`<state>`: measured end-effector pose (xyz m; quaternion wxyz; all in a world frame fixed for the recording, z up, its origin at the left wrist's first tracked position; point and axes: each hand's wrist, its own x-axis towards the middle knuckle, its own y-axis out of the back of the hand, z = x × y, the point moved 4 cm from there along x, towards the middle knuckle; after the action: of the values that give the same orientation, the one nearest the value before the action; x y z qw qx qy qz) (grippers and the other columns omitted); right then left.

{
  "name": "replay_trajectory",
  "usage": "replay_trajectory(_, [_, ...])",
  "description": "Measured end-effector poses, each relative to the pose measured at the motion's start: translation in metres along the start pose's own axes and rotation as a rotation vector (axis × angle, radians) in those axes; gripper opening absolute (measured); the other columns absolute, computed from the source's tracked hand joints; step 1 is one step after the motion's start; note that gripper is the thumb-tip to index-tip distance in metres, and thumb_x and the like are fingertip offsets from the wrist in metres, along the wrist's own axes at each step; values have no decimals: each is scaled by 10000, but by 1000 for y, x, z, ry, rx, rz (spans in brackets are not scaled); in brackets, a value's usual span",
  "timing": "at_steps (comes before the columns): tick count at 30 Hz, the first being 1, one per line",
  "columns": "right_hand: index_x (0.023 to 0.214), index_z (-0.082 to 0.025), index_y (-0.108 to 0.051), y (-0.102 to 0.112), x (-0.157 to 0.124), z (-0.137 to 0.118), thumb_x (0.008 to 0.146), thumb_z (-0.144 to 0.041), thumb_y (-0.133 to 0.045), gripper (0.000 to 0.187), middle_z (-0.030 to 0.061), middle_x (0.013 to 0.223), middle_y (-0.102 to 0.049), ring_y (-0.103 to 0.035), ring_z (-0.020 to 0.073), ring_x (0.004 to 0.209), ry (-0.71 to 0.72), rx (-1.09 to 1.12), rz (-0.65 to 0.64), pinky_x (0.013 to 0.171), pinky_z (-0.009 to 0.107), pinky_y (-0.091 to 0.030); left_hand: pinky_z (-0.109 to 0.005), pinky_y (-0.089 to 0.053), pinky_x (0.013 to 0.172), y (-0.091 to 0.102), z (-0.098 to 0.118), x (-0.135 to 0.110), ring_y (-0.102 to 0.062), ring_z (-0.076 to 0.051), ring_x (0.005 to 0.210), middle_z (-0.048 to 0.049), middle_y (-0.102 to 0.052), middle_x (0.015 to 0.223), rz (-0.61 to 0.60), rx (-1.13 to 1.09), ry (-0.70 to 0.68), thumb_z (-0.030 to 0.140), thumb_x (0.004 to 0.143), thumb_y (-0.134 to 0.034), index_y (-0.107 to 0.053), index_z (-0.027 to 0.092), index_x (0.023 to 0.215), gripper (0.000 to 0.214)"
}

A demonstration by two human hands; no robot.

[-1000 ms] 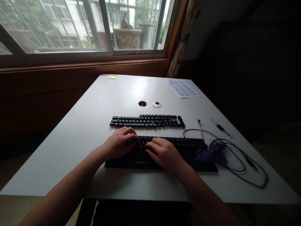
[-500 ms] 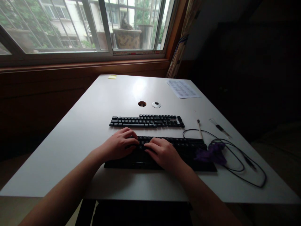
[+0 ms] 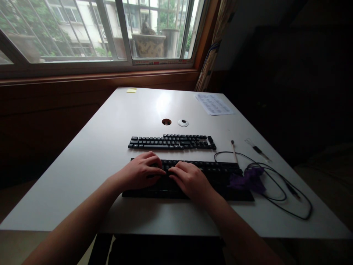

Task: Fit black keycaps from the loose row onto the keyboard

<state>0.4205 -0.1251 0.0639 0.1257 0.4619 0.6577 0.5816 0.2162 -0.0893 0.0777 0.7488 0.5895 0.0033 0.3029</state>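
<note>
A black keyboard point(image 3: 154, 193) lies on the white table, its upper rows fitted with keycaps and its lower part a plain dark area. Over its left half rests my left hand point(image 3: 143, 168), fingers bent and the index fingertip reaching the keys. My right hand point(image 3: 190, 178) is just beside it, curled, with index finger and thumb close together at the same row. Anything small between the fingertips is hidden. Behind the keyboard, loose black keycaps point(image 3: 157, 142) stand in several rows.
At the keyboard's right end lie a purple cloth point(image 3: 249, 180), a looped black cable point(image 3: 285, 180) and a small brush point(image 3: 234, 149). Farther right is a wire-ended tool point(image 3: 258, 149). Printed sheets point(image 3: 215, 105), a yellow note point(image 3: 131, 90), a cable hole point(image 3: 166, 122) and its cover point(image 3: 183, 123) are toward the back.
My left index finger has moved slightly right and down, closer to my right fingertips. The right hand has barely shifted, and the keyboard and keycaps stay put.
</note>
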Motion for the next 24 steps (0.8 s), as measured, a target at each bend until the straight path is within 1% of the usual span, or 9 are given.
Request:
replay_trajectory(4, [1102, -197, -696, -1, 0, 0, 983, -205, -660, 125, 69, 978, -694, -653, 214, 896, -4, 16, -9, 812, 360, -521, -429, -533, 936, -2, 2, 0, -588, -260, 1072, -88, -661, 1207, -34, 12, -17, 226, 930, -674, -724, 313, 1242, 327])
replay_trajectory(7, [1093, -195, -696, -2, 1, 0, 972, -189, -670, 124, 71, 980, -692, -658, 220, 909, -14, 38, -6, 833, 366, -535, -440, -526, 957, -4, 4, 0, -580, -268, 1086, -88, -650, 1227, -55, 27, -11, 232, 925, -681, -714, 308, 1252, 337])
replay_trajectory(13, [1119, -203, -690, -2, 0, 5, 962, -146, -662, 169, 63, 1012, -677, -657, 213, 937, -49, 194, -13, 868, 361, -562, -465, -511, 1001, -7, 5, 0, -569, -279, 1118, -88, -628, 1261, -81, 63, 6, 244, 932, -683, -701, 311, 1271, 347])
replay_trajectory(18, [1102, -222, -699, 0, 0, 8, 953, -151, -673, 167, 58, 1039, -658, -658, 198, 933, -59, 281, 8, 860, 347, -580, -460, -518, 996, -6, 4, 1, -573, -277, 1120, -89, -632, 1253, -73, 49, -2, 231, 940, -670, -708, 309, 1262, 333])
replay_trajectory(24, [1132, -239, -668, 6, 0, 14, 976, -142, -630, 187, 61, 1074, -663, -663, 204, 981, -78, 339, 70, 915, 377, -584, -421, -537, 953, -5, 1, 0, -591, -254, 1058, -94, -662, 1182, -41, 26, 3, 254, 988, -620, -721, 262, 1211, 245])
